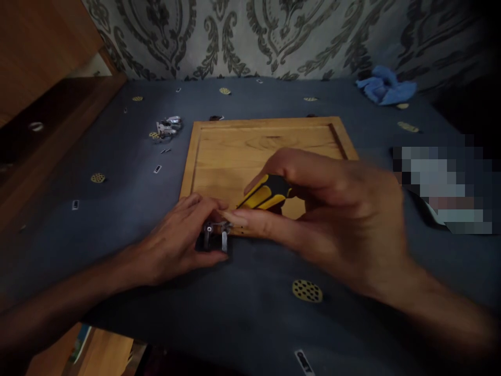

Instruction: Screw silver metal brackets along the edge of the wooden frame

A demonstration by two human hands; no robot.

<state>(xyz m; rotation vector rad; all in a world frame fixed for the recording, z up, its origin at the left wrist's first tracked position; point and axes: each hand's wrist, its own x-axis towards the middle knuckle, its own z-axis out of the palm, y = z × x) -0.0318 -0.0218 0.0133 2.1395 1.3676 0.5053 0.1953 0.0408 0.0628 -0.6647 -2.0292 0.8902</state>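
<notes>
A wooden panel with a raised frame [235, 156] lies on the dark blue patterned table cover. At its near left corner, my left hand [178, 237] is closed around a metal hinge [224, 240], with the thumb below it and the fingers above. My right hand [332, 214] grips a yellow and black screwdriver handle [264, 194] between thumb and fingers, over the panel's near edge. The tool points down and left toward the hinge, and its tip is hidden behind the right thumb. Small dark holes show in the panel edge beside the hinge.
Several metal hinge parts [168, 127] lie in a pile left of the panel. A crumpled blue cloth [385, 86] is at the back right, and a blurred-out dark-edged object [442, 190] rests at the right. A wooden cabinet [47, 47] stands at the left, before a patterned wall.
</notes>
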